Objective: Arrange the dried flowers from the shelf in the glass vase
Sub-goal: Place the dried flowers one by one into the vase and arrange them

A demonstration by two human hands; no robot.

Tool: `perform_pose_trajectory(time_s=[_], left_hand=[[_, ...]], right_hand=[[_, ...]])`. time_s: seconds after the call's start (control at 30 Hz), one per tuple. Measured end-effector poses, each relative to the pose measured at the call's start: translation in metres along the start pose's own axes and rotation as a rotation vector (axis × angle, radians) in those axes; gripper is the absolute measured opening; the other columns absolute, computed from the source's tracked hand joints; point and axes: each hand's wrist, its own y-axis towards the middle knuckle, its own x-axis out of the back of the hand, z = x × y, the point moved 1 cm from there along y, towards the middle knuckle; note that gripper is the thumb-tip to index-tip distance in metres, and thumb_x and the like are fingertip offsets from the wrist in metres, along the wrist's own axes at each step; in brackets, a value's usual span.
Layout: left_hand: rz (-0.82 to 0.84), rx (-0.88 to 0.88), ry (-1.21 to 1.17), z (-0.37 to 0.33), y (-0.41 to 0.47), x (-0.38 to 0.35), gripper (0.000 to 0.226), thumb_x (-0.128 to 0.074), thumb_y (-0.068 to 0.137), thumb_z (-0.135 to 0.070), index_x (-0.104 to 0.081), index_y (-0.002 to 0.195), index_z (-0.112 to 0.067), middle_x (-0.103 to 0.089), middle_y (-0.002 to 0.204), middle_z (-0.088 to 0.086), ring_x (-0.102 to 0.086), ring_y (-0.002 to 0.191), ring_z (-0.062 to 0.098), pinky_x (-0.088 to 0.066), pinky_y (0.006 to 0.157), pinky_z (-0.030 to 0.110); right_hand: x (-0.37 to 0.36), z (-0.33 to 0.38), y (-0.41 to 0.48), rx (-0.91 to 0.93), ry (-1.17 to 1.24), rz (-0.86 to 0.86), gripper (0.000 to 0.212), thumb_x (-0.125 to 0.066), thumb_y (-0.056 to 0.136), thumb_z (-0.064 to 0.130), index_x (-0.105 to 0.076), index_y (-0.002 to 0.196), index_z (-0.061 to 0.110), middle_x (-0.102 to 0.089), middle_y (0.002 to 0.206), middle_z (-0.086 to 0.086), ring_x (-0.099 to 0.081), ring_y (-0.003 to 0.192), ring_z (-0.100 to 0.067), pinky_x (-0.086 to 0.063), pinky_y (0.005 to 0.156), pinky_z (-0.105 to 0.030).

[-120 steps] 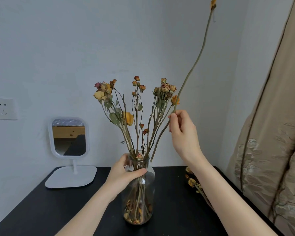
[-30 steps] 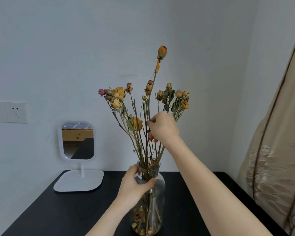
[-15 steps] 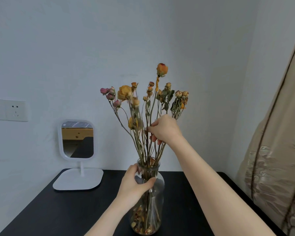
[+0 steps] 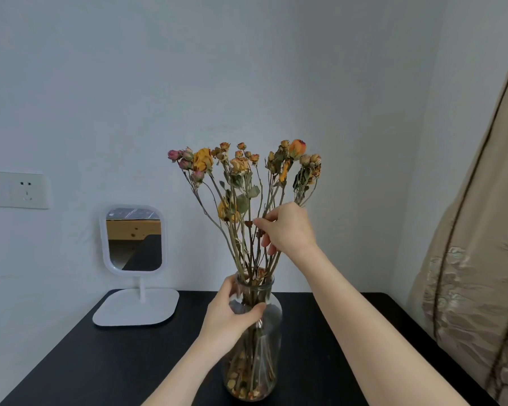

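A clear glass vase (image 4: 264,356) stands on the black table (image 4: 100,364), with loose dried petals at its bottom. A bunch of dried flowers (image 4: 241,171) with yellow, orange and pink heads rises from its mouth. My left hand (image 4: 232,317) grips the vase's neck. My right hand (image 4: 288,230) is among the stems above the vase, thumb and forefinger pinching a stem. An orange bud (image 4: 296,148) tops the right side of the bunch, level with the other heads.
A white table mirror (image 4: 134,238) on a flat base stands at the back left of the table. Wall sockets (image 4: 12,189) sit on the left wall. A beige curtain (image 4: 481,259) hangs along the right side, close to the table's edge.
The long stem with the orange bud has sunk down into the vase, its head now level with the others. My right hand stayed among the stems; my left kept hold of the neck.
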Motion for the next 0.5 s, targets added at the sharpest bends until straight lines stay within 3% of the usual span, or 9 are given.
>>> perform_pose_trajectory(time_s=[0.17,0.3,0.4,0.5], left_hand=[[0.011,0.006,0.009,0.001,0.001,0.003,0.055,-0.074,0.072,-0.036,-0.043,0.117,-0.04,-0.055,0.113,-0.025,-0.05,0.113,0.003,-0.039,0.094,0.024],[-0.006,0.025,0.039,0.002,0.005,0.003,0.055,-0.072,0.074,-0.038,-0.042,0.119,-0.043,-0.052,0.115,-0.025,-0.047,0.115,0.003,-0.038,0.096,0.028],[-0.011,0.039,0.035,0.003,0.009,0.003,0.061,-0.071,0.076,-0.036,-0.041,0.129,-0.036,-0.051,0.123,-0.02,-0.046,0.122,0.009,-0.038,0.098,0.03],[-0.008,0.049,0.031,0.002,0.008,0.003,0.061,-0.071,0.077,-0.035,-0.04,0.13,-0.036,-0.05,0.126,-0.017,-0.044,0.125,0.012,-0.037,0.099,0.031]], right_hand=[[-0.003,-0.002,0.0,-0.006,0.035,0.006,0.022,-0.061,0.089,0.031,-0.07,0.083,0.012,-0.069,0.059,-0.003,-0.06,0.04,-0.011,-0.06,0.06,-0.035],[-0.001,-0.005,-0.007,0.0,0.036,-0.021,0.024,-0.062,0.088,0.034,-0.07,0.093,0.012,-0.067,0.057,-0.002,-0.059,0.038,-0.009,-0.057,0.054,-0.028],[0.005,-0.012,-0.018,0.016,0.032,-0.05,0.027,-0.063,0.087,0.035,-0.069,0.104,0.015,-0.065,0.055,0.001,-0.057,0.035,-0.006,-0.049,0.046,-0.019],[0.014,-0.024,-0.034,0.025,0.067,-0.045,0.022,-0.064,0.086,0.035,-0.067,0.102,0.02,-0.062,0.052,0.005,-0.054,0.032,-0.003,-0.039,0.036,-0.012]])
